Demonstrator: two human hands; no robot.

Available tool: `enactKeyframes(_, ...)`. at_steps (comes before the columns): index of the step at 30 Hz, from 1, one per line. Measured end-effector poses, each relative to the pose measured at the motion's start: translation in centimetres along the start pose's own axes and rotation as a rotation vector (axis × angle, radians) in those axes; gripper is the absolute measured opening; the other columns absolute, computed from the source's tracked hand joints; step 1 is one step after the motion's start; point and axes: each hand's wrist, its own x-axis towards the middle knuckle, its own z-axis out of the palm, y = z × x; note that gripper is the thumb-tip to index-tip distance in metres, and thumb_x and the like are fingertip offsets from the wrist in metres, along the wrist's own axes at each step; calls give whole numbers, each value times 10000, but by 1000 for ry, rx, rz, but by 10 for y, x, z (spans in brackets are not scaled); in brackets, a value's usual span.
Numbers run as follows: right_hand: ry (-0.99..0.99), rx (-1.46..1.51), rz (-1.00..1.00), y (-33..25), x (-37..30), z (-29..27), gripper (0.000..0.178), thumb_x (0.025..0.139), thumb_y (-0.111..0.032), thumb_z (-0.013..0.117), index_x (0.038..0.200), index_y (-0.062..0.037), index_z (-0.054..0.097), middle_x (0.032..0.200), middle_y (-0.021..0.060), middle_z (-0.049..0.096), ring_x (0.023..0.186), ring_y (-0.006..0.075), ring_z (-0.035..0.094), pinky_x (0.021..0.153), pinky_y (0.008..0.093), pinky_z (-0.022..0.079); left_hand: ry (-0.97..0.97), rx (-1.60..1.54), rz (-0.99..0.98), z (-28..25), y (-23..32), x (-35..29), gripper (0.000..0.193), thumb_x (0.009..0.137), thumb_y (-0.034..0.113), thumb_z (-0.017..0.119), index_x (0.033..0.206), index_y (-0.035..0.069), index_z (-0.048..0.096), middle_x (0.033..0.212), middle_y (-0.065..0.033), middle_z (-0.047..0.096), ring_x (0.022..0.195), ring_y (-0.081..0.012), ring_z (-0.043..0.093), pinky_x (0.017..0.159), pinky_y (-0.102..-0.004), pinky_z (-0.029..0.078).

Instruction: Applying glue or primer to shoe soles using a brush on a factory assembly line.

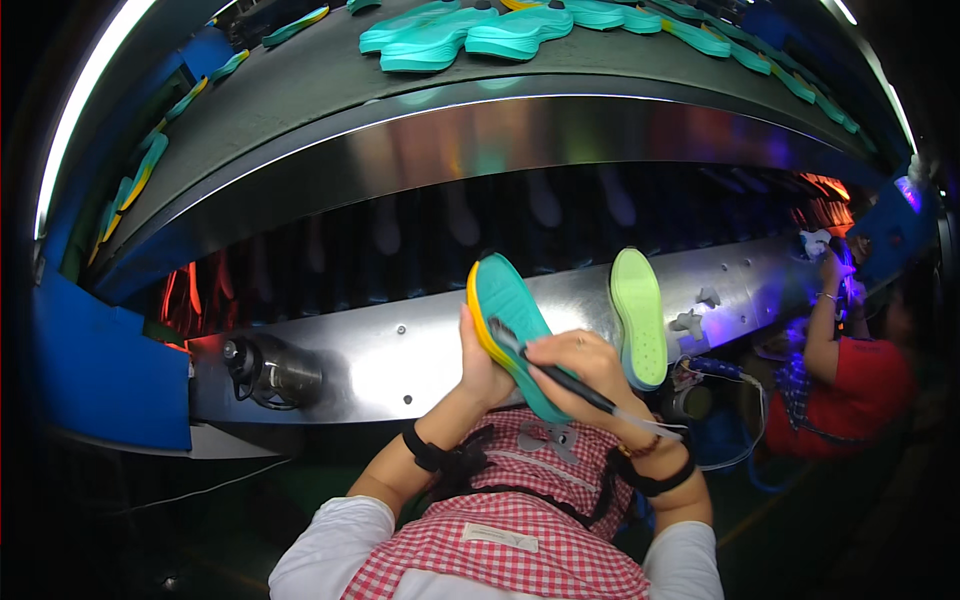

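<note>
My left hand [483, 365] grips a teal shoe sole [508, 292] by its yellow-edged left side, tilted over the metal ledge. In my right hand [585, 365] is a black-handled brush [575, 385] with a thin pale tube trailing from its back end. The brush's bristles touch the sole's upper face near its left edge. Just right of my right hand, a pale green sole [638, 315] lies on the ledge with its perforated end toward me.
A metal ledge [370, 360] runs across the front, with a dark bottle [275, 372] on its left and grey scraps [688, 323] on its right. Behind it, dark slots hold soles. Teal soles [520, 35] lie on the upper belt [290, 85]. A person in red [850, 390] works at right.
</note>
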Motion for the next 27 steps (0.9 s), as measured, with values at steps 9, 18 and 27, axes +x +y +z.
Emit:
enactKeyframes(9, 64, 367, 273, -17, 13, -43, 199, 688, 35, 643, 886, 15, 639, 902, 122, 628, 812, 183, 599, 741, 273, 477, -195, -34, -126, 20, 16, -7, 772, 804, 671, 140, 1218, 86, 429, 1101, -146, 535, 979, -284, 534, 849, -426, 437)
enactKeyframes(18, -55, 549, 244, -20, 7, -37, 205, 713, -6, 655, 917, -4, 635, 886, 118, 633, 843, 202, 602, 773, 299, 465, -409, -231, -216, 23, 14, -15, 724, 828, 641, 147, 1250, 110, 402, 1184, -117, 495, 1055, -278, 497, 915, -443, 390)
enactKeyframes(27, -60, 643, 311, -26, 4, -48, 196, 724, 11, 637, 920, 11, 626, 898, 138, 629, 872, 190, 602, 781, 280, 475, -282, -122, -223, 35, 16, -18, 742, 822, 650, 170, 1225, 82, 426, 1159, -138, 510, 1010, -297, 524, 872, -423, 429)
